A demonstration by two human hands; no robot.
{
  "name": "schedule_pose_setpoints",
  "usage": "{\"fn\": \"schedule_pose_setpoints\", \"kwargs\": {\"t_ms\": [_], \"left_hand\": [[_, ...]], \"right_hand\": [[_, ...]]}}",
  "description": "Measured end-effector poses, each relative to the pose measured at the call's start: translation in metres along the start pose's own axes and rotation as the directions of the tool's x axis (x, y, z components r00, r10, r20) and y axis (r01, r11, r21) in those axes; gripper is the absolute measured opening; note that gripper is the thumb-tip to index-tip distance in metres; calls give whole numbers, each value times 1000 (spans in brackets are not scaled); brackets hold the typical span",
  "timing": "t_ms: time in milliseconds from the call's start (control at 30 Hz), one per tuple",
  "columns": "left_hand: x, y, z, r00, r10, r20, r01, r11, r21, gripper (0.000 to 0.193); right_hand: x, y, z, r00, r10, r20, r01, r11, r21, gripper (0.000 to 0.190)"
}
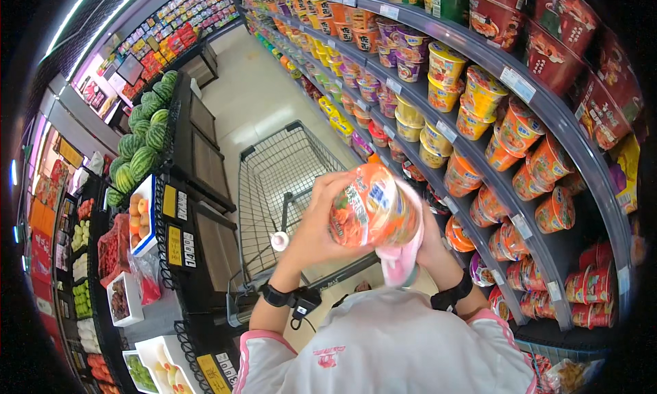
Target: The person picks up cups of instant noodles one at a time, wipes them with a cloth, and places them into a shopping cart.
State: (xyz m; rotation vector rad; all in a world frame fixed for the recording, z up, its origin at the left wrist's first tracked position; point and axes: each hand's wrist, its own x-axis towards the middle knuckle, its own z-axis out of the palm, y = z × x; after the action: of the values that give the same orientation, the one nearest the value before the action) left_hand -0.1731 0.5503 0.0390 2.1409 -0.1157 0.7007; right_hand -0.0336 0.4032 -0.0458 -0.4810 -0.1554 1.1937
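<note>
My left hand [314, 223] grips the left side of an orange instant noodle cup [349, 211], which is held tilted in front of my chest. Against the cup's right side lies a pink and white cloth [403, 263], held in my right hand [432, 237]. The cloth hides part of that hand's fingers. Just beyond the cup stands a wire shopping cart [264, 176], with no goods seen in its basket. A white and pink bottle-like item [279, 241] shows beside my left wrist.
Curved shelves [534, 188] of instant noodle cups rise close on my right. Similar orange cups [556, 209] stand there, some with gaps between them. On the left, a produce stand holds watermelons [145, 161] and a fruit tray [138, 214]. The tiled aisle [241, 60] runs ahead.
</note>
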Motion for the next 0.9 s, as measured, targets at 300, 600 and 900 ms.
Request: {"fn": "schedule_pose_setpoints", "kwargs": {"t_ms": [300, 600, 900], "left_hand": [[-9, -25, 33, 858, -512, 38, 412, 642, -646, 64], [-43, -57, 39, 809, -587, 31, 561, 756, -337, 53], [-35, 4, -4, 973, -229, 1, 227, 964, 139, 68]], "right_hand": [[-10, -19, 17, 376, -699, 608, 632, -287, -720, 52], [-15, -28, 80, 657, -10, 753, 592, -611, -525, 41], [10, -23, 41, 948, -251, 196, 318, 703, -636, 42]]}}
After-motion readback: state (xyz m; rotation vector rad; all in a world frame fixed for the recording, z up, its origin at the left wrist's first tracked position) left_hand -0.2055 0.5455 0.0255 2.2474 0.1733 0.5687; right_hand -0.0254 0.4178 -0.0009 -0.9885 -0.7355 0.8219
